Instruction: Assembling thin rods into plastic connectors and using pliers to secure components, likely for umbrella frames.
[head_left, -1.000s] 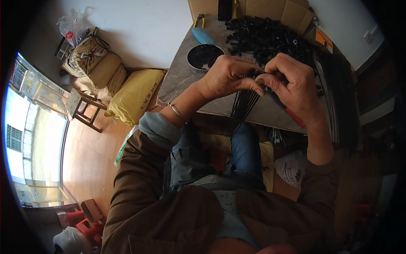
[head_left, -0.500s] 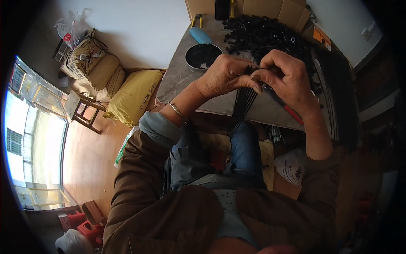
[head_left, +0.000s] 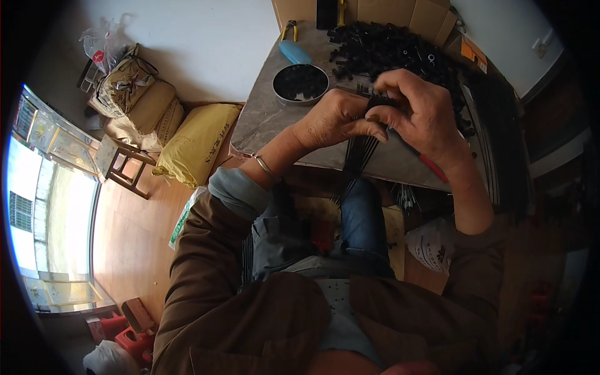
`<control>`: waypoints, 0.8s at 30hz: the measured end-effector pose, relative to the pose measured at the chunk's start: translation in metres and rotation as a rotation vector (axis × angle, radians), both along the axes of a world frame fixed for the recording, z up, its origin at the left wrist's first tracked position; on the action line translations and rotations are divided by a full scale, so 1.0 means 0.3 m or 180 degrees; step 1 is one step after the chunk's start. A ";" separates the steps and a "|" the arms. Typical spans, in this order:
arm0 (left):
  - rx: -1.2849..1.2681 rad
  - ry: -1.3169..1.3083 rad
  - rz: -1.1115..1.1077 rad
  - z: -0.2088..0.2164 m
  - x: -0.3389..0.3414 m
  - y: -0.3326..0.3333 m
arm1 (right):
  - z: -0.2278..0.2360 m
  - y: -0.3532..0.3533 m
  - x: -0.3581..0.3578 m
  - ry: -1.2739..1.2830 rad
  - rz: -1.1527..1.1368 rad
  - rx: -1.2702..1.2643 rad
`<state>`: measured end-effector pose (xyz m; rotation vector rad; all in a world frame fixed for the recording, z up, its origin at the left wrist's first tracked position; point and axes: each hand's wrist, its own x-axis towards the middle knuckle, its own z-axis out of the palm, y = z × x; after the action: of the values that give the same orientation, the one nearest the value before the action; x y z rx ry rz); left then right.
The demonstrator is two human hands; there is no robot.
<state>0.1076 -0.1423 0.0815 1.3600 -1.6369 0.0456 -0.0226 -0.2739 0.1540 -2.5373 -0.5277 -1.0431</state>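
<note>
Over the table's near part, my left hand point(head_left: 340, 117) is wrapped round a bundle of thin black rods point(head_left: 359, 153). The rods fan down past the table's front edge toward my knees, and their upper ends stick out above the fist. Right beside it, my right hand point(head_left: 424, 117) has its thumb and fingers curled in close to those upper ends. Whatever sits between its fingertips is dark and too small to name. Behind both hands lies a heap of short black tube pieces point(head_left: 400, 51). To their left stands a round tin point(head_left: 275, 89) holding small black bits.
Yellow-handled pliers point(head_left: 289, 29) and a blue object point(head_left: 295, 52) lie at the table's far left. A red-handled tool point(head_left: 433, 167) rests near the right front edge. Cardboard point(head_left: 387, 11) stands behind the heap. Sacks point(head_left: 199, 140) and a wooden stool point(head_left: 128, 167) are at left.
My right hand's fingers have lifted and opened a little from their closed pinch. More of the rods' upper ends now shows. The left hand keeps its hold on the bundle.
</note>
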 end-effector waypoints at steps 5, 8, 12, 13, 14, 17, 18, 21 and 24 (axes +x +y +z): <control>0.0023 0.0588 -0.0243 0.000 -0.026 -0.017 | -0.016 0.005 0.048 -0.0543 0.0037 -0.0621; 0.0376 -0.0296 0.0263 -0.130 -0.027 -0.021 | -0.030 0.000 0.065 -0.0480 -0.0226 -0.0627; 0.0903 -0.1529 0.0413 -0.292 -0.031 -0.004 | -0.016 0.009 0.073 -0.0391 -0.0288 -0.0767; 0.0898 -0.1542 0.0506 -0.328 -0.026 -0.003 | -0.015 0.004 0.074 -0.0171 -0.0176 -0.0537; 0.0892 -0.1552 0.0602 -0.362 -0.018 -0.003 | -0.012 -0.001 0.075 0.0052 -0.0064 -0.0310; 0.0987 -0.1356 0.0393 -0.381 0.004 0.010 | 0.052 -0.068 0.056 0.1048 0.0544 0.1446; 0.0963 -0.1329 0.0382 -0.383 0.000 0.009 | 0.049 -0.146 0.057 0.0499 0.0446 0.1522; 0.0932 -0.1400 0.0712 -0.369 -0.023 0.012 | -0.036 -0.476 0.067 0.0956 -0.1666 0.1313; 0.1039 -0.1390 0.0991 -0.371 -0.021 0.018 | -0.278 -0.609 0.059 0.1615 -0.1991 0.0423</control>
<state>0.1013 -0.1367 -0.0297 1.9543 -1.8245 0.2875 -0.0047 -0.4566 0.0707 -2.7489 0.4815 -0.5212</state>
